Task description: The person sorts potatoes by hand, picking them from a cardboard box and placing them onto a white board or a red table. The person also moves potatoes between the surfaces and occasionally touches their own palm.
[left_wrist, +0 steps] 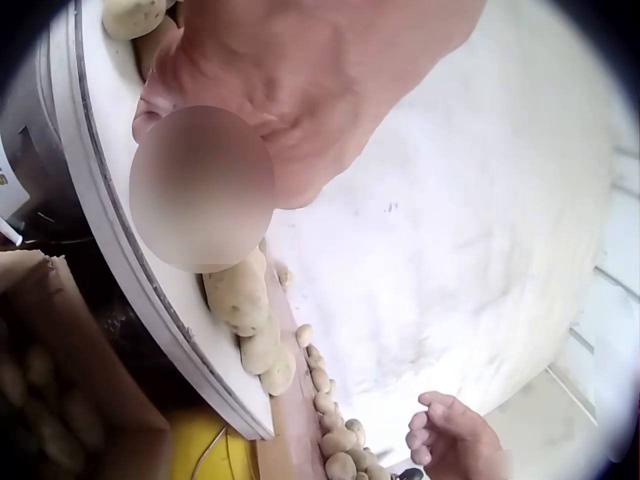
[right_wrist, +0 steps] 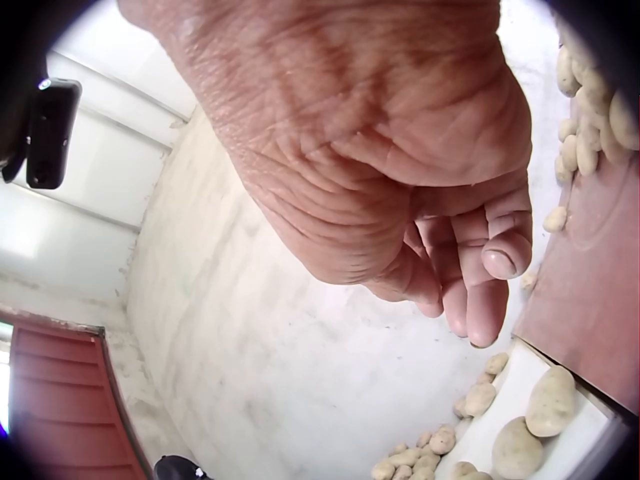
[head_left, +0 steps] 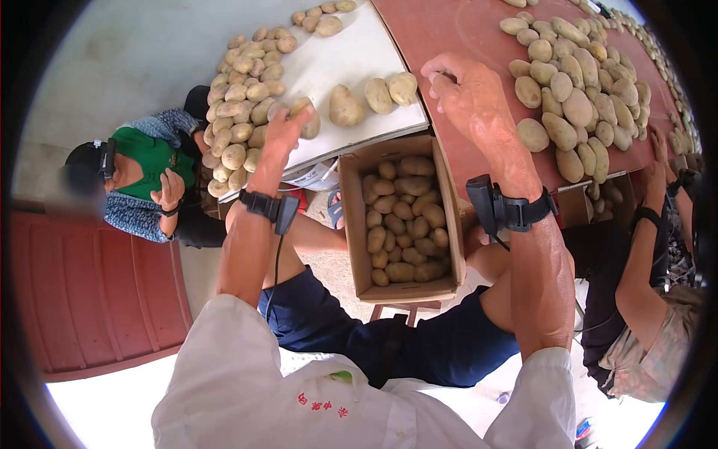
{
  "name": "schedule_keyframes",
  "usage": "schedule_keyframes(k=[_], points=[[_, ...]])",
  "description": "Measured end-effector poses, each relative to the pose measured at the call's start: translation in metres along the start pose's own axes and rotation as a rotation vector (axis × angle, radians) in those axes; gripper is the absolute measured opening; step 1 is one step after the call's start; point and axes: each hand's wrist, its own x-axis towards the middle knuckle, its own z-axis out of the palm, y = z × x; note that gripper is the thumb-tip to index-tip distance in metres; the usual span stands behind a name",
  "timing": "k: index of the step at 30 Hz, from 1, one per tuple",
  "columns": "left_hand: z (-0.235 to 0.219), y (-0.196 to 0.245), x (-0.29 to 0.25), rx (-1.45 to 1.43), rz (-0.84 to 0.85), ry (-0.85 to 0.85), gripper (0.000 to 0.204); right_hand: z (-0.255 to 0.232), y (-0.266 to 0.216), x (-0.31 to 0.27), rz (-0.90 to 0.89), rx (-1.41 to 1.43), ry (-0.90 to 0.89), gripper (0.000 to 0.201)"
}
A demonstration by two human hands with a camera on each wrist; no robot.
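Observation:
My left hand (head_left: 278, 142) is at the white tabletop, thumb and fingers gripping a potato (head_left: 310, 126) beside the left heap (head_left: 241, 105). In the left wrist view a blurred patch covers part of the left hand (left_wrist: 320, 90) and what it grips. To the right of that potato, three large potatoes (head_left: 346, 106) stand in a row toward the board's corner. Raised over the red tabletop, my right hand (head_left: 475, 97) has loosely bent fingers. The right wrist view shows nothing in the right hand (right_wrist: 400, 170).
Between my knees stands a cardboard box (head_left: 345, 224) with many potatoes inside. A big potato heap (head_left: 580, 90) covers part of the red tabletop (head_left: 449, 30). One person (head_left: 149, 165) sits at the left; another person's arm (head_left: 643, 254) reaches in at the right.

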Motion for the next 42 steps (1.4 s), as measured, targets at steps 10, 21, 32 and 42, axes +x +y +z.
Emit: schedule_keyframes(k=[10,21,32,42], points=[[0.011,0.016,0.057,-0.031,0.042,-0.02,0.065,0.0,-0.01,0.0,0.073,0.06,-0.025,0.024],[0.059,0.097,0.123,0.405,0.573,-0.245,0.054,-0.001,-0.003,0.0,0.003,-0.005,0.028,0.021],[0.083,0.126,0.113,0.262,0.537,-0.474,0.052,-0.01,0.001,0.002,0.023,-0.001,0.021,0.023],[0.074,0.108,0.124,0.304,0.594,-0.377,0.052,-0.012,0.008,0.003,-0.01,-0.02,0.031,0.025]])
